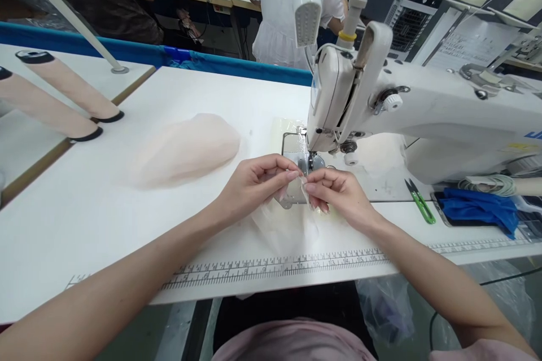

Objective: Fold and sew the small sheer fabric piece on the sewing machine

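Note:
Both hands meet just in front of the needle of a white sewing machine (pixel 406 107). My left hand (pixel 262 177) pinches the edge of a thin, sheer whitish fabric (pixel 285 231) between thumb and fingers. My right hand (pixel 339 192) pinches the same edge close beside it, the fingertips nearly touching. The fabric hangs toward me over the white table, so see-through that its outline is faint. Behind the fingers lies the metal needle plate (pixel 292 146), partly covered by the hands. A pile of sheer pale-pink fabric (pixel 199 146) rests left of the machine.
Green thread snips (pixel 420 202) lie right of my right hand, near a blue cloth (pixel 478 208) on a dark tray. A printed ruler (pixel 262 268) runs along the front edge. Two pink tubes with black ends (pixel 68 84) lie far left. Two people work beyond the table.

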### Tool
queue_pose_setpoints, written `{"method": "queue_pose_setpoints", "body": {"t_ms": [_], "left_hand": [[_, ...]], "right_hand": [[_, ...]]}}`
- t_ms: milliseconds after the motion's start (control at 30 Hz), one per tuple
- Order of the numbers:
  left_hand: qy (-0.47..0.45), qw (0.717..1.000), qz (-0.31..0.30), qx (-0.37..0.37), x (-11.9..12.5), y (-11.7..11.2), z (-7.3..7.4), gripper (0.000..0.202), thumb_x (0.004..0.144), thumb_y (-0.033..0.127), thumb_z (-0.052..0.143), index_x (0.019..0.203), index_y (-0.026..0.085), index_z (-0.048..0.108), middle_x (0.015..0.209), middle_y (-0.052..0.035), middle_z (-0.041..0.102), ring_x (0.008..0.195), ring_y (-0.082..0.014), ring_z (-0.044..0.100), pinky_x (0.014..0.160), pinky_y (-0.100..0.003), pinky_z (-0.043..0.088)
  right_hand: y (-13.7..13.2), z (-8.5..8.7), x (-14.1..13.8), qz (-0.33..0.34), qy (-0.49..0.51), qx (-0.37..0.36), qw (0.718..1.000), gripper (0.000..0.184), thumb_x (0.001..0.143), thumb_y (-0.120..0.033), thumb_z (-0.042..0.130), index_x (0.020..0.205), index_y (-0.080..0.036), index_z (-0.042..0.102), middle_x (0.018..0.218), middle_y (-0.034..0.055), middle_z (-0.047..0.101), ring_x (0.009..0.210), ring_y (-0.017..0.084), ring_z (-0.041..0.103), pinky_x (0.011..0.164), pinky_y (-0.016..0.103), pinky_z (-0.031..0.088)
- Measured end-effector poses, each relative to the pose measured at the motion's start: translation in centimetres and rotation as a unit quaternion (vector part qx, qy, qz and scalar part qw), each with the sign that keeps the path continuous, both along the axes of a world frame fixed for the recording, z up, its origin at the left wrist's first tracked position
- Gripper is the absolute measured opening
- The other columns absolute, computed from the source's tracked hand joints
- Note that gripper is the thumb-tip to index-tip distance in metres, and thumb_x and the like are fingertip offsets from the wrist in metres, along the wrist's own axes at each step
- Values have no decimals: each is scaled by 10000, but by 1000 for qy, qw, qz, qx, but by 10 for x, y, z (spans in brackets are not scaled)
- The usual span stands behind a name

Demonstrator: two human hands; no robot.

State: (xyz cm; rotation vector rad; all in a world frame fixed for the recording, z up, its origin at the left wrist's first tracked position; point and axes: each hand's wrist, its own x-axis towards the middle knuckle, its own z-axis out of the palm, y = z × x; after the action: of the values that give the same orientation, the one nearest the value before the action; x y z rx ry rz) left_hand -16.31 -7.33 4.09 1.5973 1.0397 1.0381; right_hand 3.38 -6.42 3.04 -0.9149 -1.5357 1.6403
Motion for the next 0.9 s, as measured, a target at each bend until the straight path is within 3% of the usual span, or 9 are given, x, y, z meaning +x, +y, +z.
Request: {"method": "queue_pose_setpoints", "body": {"t_ms": [233,367,467,633,733,900], "left_hand": [[0,1000,-6,-4,-1,-1,1,177,861,344,620,902,175,656,510,50,526,441,-67,476,406,-168,367],[32,999,-21,8,-2,-1,0,206,816,370,678,911,189,660,595,29,615,548,-102,600,565,-208,503],[49,998,-16,23,-2,-1,-1,179,807,358,689,859,187,667,668,2,669,603,-115,637,607,-216,523],[35,999,-6,12,-1,-1,-2,134,808,327,686,825,195,673,692,2,680,555,-93,614,535,-189,510],[25,1000,-10,9,-1,-1,-2,109,811,306,685,829,199,673,671,13,670,539,-81,601,530,-177,503],[22,1000,-11,3,-1,-1,-2,108,815,301,682,828,195,665,638,20,649,532,-75,593,514,-167,484]], "right_hand": [[-5,1,-1,-61,-31,94,993,172,791,-357,701,813,-193,651,554,-46,585,491,81,528,459,215,401],[-8,0,-1,-90,-74,192,975,86,830,-300,661,827,-214,674,658,-23,601,563,89,522,517,238,420],[-8,-1,-1,-97,-83,248,960,56,830,-281,663,826,-228,682,783,2,608,613,92,514,500,230,410],[-8,-2,-1,-83,-73,228,967,85,827,-303,668,808,-221,655,878,21,610,614,89,536,478,223,448],[-9,-2,-1,-85,-76,208,971,124,825,-317,676,791,-205,636,838,5,613,515,56,499,460,222,441],[-11,-2,-1,-79,-53,157,983,146,811,-322,697,810,-204,612,709,-35,612,486,69,563,464,212,471]]}}
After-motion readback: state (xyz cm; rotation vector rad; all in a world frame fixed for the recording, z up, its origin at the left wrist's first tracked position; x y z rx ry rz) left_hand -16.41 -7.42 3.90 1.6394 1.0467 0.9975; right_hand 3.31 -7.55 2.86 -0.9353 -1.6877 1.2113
